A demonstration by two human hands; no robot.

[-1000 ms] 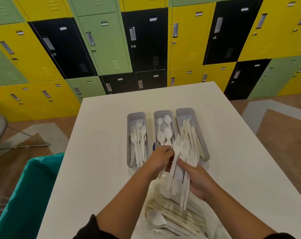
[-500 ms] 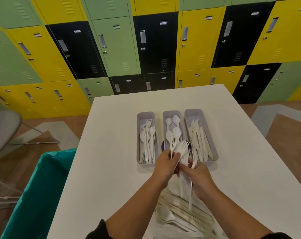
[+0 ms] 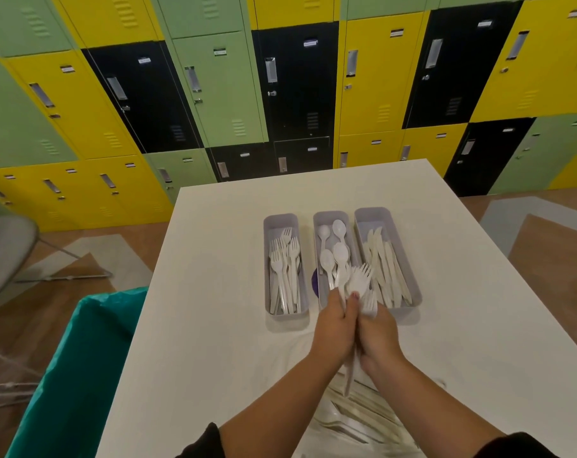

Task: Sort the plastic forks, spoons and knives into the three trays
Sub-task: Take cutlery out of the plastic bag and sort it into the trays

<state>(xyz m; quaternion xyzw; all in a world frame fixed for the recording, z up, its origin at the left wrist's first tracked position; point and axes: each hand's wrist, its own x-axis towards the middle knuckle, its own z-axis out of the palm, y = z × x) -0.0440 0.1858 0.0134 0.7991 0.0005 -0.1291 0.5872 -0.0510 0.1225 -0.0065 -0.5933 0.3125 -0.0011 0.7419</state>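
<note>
Three grey trays stand side by side on the white table [image 3: 214, 325]: the left tray [image 3: 280, 219] holds forks, the middle tray [image 3: 330, 215] spoons, the right tray [image 3: 373, 213] knives. My left hand [image 3: 335, 328] and my right hand [image 3: 378, 332] press together just in front of the middle tray, both closed around a bundle of white forks [image 3: 359, 280]. The tines fan out above my fingers and the handles hang below my palms. A pile of unsorted cutlery [image 3: 356, 411] lies on clear plastic under my forearms.
A teal-lined bin [image 3: 78, 375] stands against the table's left side. A grey chair [image 3: 6, 259] is further left. Coloured lockers [image 3: 280, 77] fill the wall behind the table. Something purple [image 3: 314, 285] shows between the left and middle trays.
The view has shifted. My hands have drawn together and gathered the loose forks into a tighter upright bundle, closer to the near end of the middle tray.
</note>
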